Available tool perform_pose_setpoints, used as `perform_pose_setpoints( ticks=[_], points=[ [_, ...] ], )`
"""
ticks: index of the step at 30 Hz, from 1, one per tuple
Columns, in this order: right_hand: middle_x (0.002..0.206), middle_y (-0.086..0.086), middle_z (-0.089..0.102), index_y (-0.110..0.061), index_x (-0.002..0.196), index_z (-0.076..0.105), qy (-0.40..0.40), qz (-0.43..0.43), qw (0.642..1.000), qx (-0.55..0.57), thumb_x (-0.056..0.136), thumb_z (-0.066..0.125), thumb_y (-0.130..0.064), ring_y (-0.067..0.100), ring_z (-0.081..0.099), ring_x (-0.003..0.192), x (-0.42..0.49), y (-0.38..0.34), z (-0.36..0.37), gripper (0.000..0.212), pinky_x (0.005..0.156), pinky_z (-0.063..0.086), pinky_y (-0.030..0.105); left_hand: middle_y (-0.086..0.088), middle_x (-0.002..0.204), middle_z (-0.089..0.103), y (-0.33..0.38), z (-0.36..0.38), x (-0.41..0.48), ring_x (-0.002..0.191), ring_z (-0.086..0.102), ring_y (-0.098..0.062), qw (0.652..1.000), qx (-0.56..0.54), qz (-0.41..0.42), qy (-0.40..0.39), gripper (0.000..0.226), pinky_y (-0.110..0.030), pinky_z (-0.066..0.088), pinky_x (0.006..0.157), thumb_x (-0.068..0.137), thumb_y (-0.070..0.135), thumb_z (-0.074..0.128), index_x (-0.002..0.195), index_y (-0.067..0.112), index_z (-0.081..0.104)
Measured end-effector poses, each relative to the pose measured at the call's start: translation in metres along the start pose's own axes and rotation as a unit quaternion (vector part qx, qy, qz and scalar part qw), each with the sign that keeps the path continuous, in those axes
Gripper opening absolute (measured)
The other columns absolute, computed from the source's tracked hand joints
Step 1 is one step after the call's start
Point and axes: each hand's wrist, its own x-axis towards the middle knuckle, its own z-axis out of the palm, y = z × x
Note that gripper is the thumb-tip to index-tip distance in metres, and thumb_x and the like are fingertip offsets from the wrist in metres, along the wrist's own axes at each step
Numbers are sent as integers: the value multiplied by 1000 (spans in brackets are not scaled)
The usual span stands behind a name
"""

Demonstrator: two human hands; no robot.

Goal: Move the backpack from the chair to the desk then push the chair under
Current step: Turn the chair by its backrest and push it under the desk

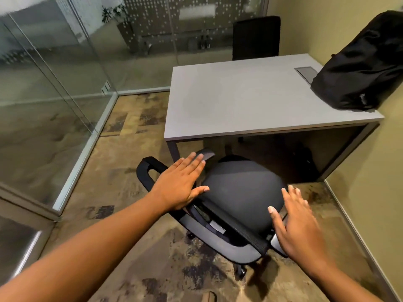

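The black backpack (pixel 362 64) lies on the far right corner of the grey desk (pixel 229 105), leaning against the wall. A black office chair (pixel 239 192) with an empty seat stands in front of the desk, its front edge just under the desktop. My left hand (pixel 181 184) is spread flat over the chair's left side, near the left armrest (pixel 150 171). My right hand (pixel 298 225) is spread over the right end of the backrest. Neither hand holds anything.
Glass partitions (pixel 54 94) run along the left. A yellow wall (pixel 388 171) closes the right side. A second dark chair (pixel 256 38) stands behind the desk. A cable hatch (pixel 306 73) is set in the desktop. Patterned carpet (pixel 122 171) covers the floor.
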Motion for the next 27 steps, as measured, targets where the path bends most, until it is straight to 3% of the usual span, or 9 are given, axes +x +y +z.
perform_pose_setpoints(
  ticks=[9,16,24,27],
  points=[
    [161,-5,14,-21,152,22,-3,-1,999,41,92,33,-57,1,-1,145,-30,-75,-2,71,117,2,24,7,161,-9,-42,11,-49,146,-17,-8,992,-124,11,-11,87,-21,-14,112,90,75,26,155,23,1],
    [161,-7,15,-21,152,22,-45,-5,993,112,94,36,-54,-2,4,143,-41,-95,4,68,117,10,24,3,163,2,-58,17,-74,146,-9,-7,991,-129,-12,-19,81,-25,-6,116,92,68,16,155,18,8],
    [160,-10,14,-23,153,21,-56,-4,996,66,92,29,-58,2,8,145,-55,-121,16,70,117,12,25,0,163,8,-85,32,-70,148,-2,-10,991,-131,20,-2,75,-25,-2,118,94,62,11,155,17,13],
    [158,-12,18,-24,151,26,-56,29,996,59,90,26,-62,6,17,145,-57,-127,27,72,117,23,34,-1,163,9,-99,39,-58,149,0,-11,990,-130,48,6,75,-25,-1,118,93,60,12,155,16,14]
  ],
)
